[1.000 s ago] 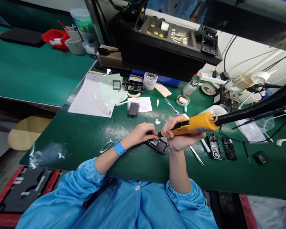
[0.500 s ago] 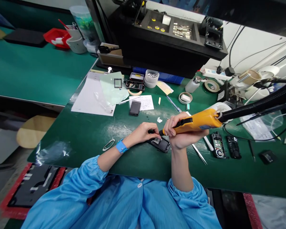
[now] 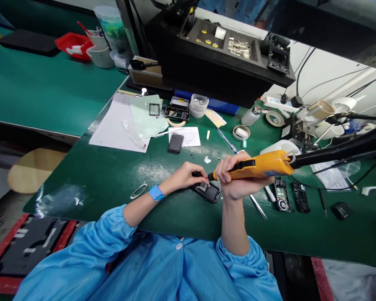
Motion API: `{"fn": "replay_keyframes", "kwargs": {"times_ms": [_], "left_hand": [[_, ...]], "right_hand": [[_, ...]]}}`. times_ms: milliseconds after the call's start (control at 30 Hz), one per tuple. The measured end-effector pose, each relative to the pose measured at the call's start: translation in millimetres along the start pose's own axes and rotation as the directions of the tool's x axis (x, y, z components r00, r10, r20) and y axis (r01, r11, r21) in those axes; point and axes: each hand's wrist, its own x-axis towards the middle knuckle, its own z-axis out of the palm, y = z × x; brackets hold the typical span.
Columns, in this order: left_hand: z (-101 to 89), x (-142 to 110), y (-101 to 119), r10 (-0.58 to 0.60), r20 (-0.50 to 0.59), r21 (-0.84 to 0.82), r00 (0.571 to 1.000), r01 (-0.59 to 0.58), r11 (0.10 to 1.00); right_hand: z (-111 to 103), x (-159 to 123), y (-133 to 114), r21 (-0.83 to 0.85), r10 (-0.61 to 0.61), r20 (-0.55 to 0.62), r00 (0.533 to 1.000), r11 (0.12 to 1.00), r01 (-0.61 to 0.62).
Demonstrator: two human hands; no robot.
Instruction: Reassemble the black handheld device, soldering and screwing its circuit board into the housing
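My right hand [image 3: 238,179] is wrapped round the orange handle of a hot-air gun [image 3: 260,164], whose black corrugated hose leads off to the right. Its dark nozzle points left, close to the fingertips of my left hand [image 3: 188,175]. Those fingers are pinched together at the upper left end of a small black keypad phone [image 3: 212,192] lying on the green bench. Something dark shows under them, but what they grip is hidden. A blue strap [image 3: 157,193] circles my left wrist.
Tweezers [image 3: 258,207], an opened phone body [image 3: 282,195] and a black cover [image 3: 301,197] lie to the right. A wire loop [image 3: 139,190] lies left of my wrist. Papers [image 3: 119,125], a dark phone part [image 3: 175,144] and a white tub [image 3: 198,105] stand behind.
The whole view has shifted slightly, with the bench things sliding a little left. Both hands keep the same hold, the nozzle still beside the left fingertips.
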Motion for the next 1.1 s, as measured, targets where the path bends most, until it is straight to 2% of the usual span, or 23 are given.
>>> {"fn": "replay_keyframes", "kwargs": {"times_ms": [200,400,767,867,967,1100], "left_hand": [[-1.2,0,-3,0.027,-0.007,-0.013,1.000,-0.027,1.000],[-4.9,0,-2,0.105,0.001,0.033,0.994,-0.105,0.994],[-9.3,-3,-4,0.178,0.048,0.251,0.983,-0.184,0.950],[-10.7,-2,-4,0.197,0.056,0.298,0.979,-0.204,0.932],[-13.7,-2,-2,0.212,0.055,0.336,0.976,-0.218,0.916],[-17.1,-2,-3,0.220,0.007,0.371,0.976,-0.207,0.905]], "right_hand": [[1,-2,5,-0.046,-0.067,-0.052,0.996,0.997,0.064],[-3,0,5,-0.040,-0.078,0.014,0.997,0.996,0.078],[-3,2,11,-0.016,-0.050,0.085,0.995,0.999,0.052],[-1,0,12,-0.049,-0.054,0.064,0.997,0.997,0.057],[1,-3,12,-0.106,-0.057,-0.010,0.998,0.993,0.056],[0,-7,15,-0.181,-0.033,-0.048,0.998,0.983,0.024]]}}
